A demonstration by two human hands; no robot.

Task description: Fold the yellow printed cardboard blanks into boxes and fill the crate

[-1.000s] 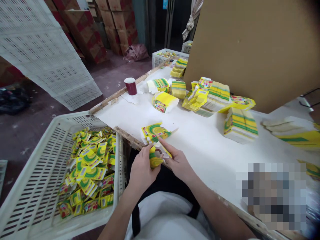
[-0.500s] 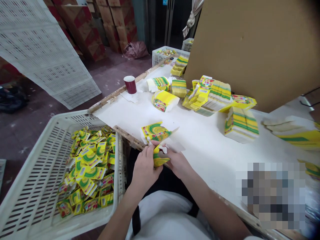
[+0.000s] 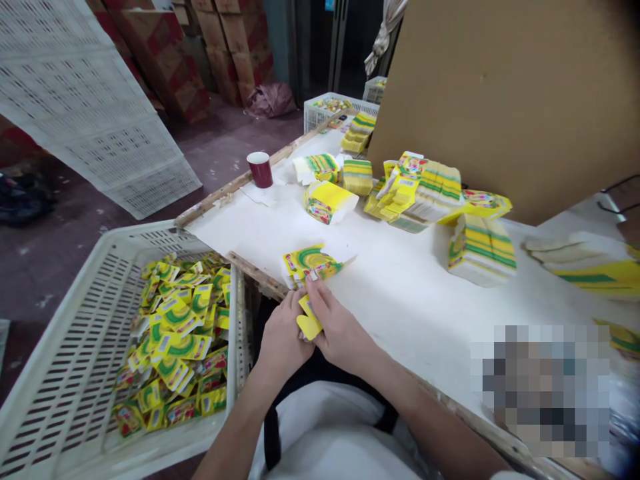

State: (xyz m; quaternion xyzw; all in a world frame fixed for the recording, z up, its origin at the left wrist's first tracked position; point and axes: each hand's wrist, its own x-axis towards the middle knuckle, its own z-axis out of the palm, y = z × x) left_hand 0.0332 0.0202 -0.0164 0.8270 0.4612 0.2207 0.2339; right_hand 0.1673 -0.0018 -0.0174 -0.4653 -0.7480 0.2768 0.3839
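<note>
Between my two hands, at the near edge of the table, is a small yellow carton point(image 3: 309, 321), partly covered by my fingers. My left hand point(image 3: 286, 331) is closed round its left side. My right hand point(image 3: 339, 327) grips the other side, thumb pointing away from me over its top. Just beyond my fingers lie some flat yellow and green cartons point(image 3: 309, 259) on the white tabletop point(image 3: 400, 280). To my left stands a white plastic crate point(image 3: 65, 373) holding a heap of small yellow cartons point(image 3: 180, 333).
A dark red mug point(image 3: 261, 171) stands at the table's left edge. Stacks of flat yellow cartons point(image 3: 425, 187) lie across the back and another carton stack point(image 3: 483, 250) to the right. A large brown board point(image 3: 500, 100) rises behind. Pixelated blur covers the lower right.
The carton's open white flaps no longer show, and a plain yellow face is turned up. My right hand has come closer to the left, its thumb now on top.
</note>
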